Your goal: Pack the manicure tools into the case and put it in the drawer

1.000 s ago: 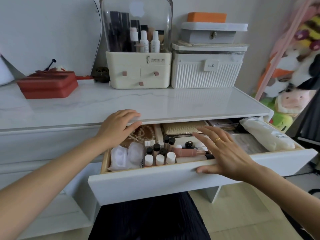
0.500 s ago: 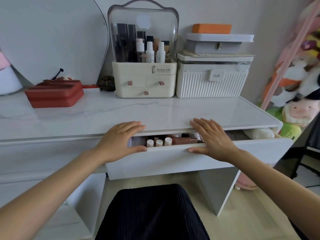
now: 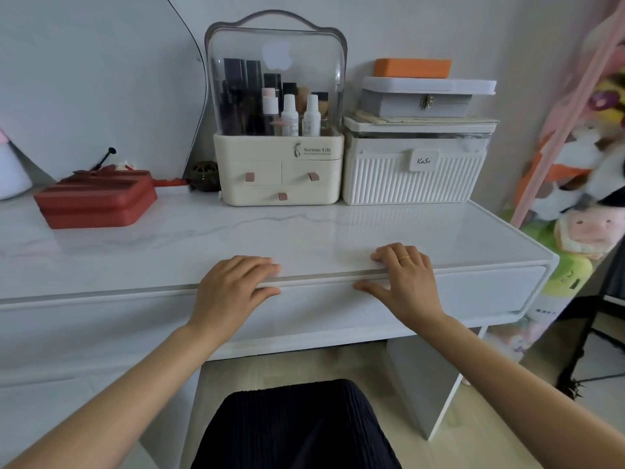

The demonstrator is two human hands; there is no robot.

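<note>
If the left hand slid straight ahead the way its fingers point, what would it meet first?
The left hand points up and right across bare tabletop; probably the cream cosmetics organizer first, though depth is unclear.

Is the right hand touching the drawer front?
Touching. The head view shows the right hand with its thumb flat on the drawer front, fingers over the tabletop edge.

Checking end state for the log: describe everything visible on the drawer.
The drawer is a wide, plain white front panel under the marble-look tabletop, smooth, with no handle visible. It sits pushed in flush; nothing inside shows. The left hand and right hand lie with fingers on the tabletop edge and thumbs against the panel.
</note>
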